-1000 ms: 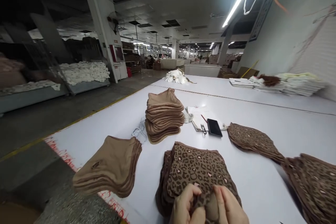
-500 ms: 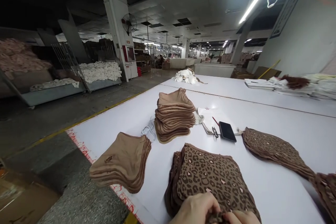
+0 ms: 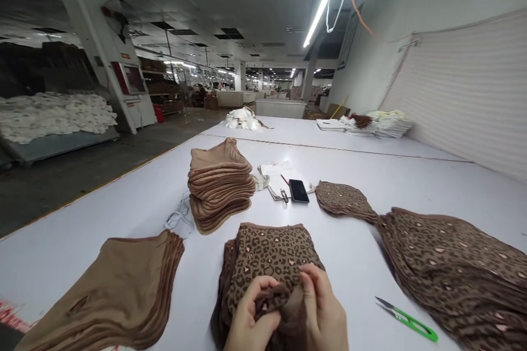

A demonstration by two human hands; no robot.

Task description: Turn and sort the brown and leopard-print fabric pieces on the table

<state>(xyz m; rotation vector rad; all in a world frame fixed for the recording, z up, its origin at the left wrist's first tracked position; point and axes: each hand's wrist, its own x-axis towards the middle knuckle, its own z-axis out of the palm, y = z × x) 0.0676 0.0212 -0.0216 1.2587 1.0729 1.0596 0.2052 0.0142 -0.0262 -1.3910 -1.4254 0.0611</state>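
Note:
A stack of leopard-print fabric pieces point(image 3: 267, 255) lies on the white table point(image 3: 354, 247) right in front of me. My left hand point(image 3: 247, 318) and my right hand point(image 3: 323, 310) are both closed on the near edge of the top leopard-print piece, pinching and bunching it between thumbs and fingers. The fabric folds up between the two hands. Both hands sit at the bottom of the view, close together.
Plain tan fabric stacks lie at the near left point(image 3: 111, 296) and farther back point(image 3: 220, 184). More leopard-print pieces spread at the right point(image 3: 453, 269). Green thread snips point(image 3: 405, 318) lie near my right hand. A black phone point(image 3: 298, 191), papers and a white cable point(image 3: 179, 219) sit mid-table.
My view has swung to the right and dipped, bringing the right leopard pile and green snips into sight. My hands have lifted the top piece's near edge and bunched it more.

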